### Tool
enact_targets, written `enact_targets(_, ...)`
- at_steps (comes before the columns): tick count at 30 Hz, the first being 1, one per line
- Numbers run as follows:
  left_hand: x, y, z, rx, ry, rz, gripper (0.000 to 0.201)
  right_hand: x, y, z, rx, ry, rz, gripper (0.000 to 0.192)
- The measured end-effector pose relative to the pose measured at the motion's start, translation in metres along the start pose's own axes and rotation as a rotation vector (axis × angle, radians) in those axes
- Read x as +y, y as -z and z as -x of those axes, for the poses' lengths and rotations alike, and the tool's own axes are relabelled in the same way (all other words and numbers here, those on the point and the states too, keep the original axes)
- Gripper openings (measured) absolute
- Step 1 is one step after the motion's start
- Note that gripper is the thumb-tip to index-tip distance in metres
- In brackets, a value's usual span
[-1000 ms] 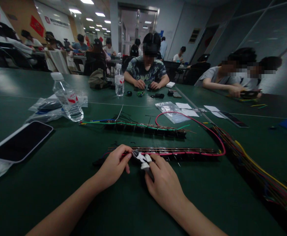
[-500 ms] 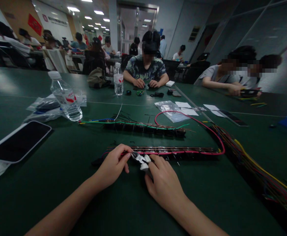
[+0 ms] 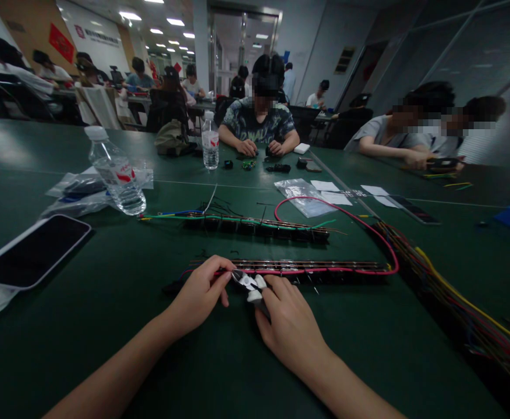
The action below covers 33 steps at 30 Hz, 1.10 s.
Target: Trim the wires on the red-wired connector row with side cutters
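Note:
My left hand [image 3: 200,294] pinches the left end of a pink wire [image 3: 325,270] that runs along a long dark terminal strip [image 3: 307,269] lying across the green table [image 3: 128,302]. My right hand [image 3: 290,329] grips small white-handled cutting pliers [image 3: 248,284], whose jaws sit right by my left fingertips on the wire. The pink wire loops back to the right and up toward a plastic bag [image 3: 301,196].
A second strip with green and blue wires [image 3: 255,224] lies farther back. A bundle of coloured wires [image 3: 451,291] runs along the right. A phone [image 3: 32,250], a water bottle [image 3: 115,173] and plastic bags [image 3: 78,192] sit left. Other people work across the table.
Both hands with the pliers have stayed nearly still, shifting only a little upward and left in the view along with the camera.

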State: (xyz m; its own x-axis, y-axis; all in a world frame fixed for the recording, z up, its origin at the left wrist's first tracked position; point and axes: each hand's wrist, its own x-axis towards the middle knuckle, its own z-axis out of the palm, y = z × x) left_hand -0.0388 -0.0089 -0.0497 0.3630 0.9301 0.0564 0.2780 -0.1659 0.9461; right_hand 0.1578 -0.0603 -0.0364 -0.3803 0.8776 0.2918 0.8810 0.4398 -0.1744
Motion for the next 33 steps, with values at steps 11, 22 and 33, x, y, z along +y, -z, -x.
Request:
enact_targets(11, -0.0032, 0.0003, 0.0003, 0.000, -0.011, -0.004, 0.016, 0.0021, -0.0009, -0.0020, 0.019, 0.027, 0.028, 0.015)
enact_targets(22, -0.0022, -0.0001, -0.0003, 0.008, -0.012, 0.008, 0.017, 0.0038, -0.0082, 0.0001, 0.043, 0.000, -0.002, 0.013)
enact_targets(33, -0.0026, 0.0005, -0.0007, 0.004, -0.020, -0.001, 0.017, 0.0053, -0.0067, -0.0045, 0.061, -0.024, 0.048, 0.005)
